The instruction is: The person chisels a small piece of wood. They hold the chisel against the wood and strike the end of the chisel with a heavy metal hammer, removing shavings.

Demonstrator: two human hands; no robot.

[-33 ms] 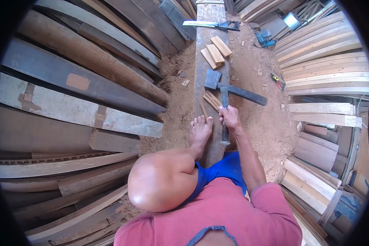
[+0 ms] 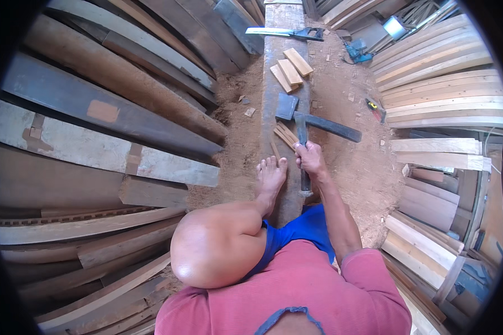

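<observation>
My right hand [image 2: 311, 159] is closed around a chisel [image 2: 305, 182], its dark handle end toward me and its flat metal part pointing away over the plank [image 2: 270, 106]. Just beyond, a mallet with a dark square head [image 2: 287, 106] lies on the plank, its long black handle [image 2: 335, 128] sticking out past the right edge. Thin wood strips [image 2: 285, 135] rest beside the chisel. My bare left foot [image 2: 271, 173] presses on the plank near them. My left hand is out of sight; only the left sleeve shows, by my bent knee.
Farther along the plank lie several small wood blocks [image 2: 289, 71] and a handsaw [image 2: 285, 33]. Stacked boards [image 2: 112, 111] line the left, light timber [image 2: 441, 100] the right. A blue-green power tool [image 2: 356, 51] and a yellow-and-black tool [image 2: 373, 104] lie on the sawdust-covered ground [image 2: 346, 167].
</observation>
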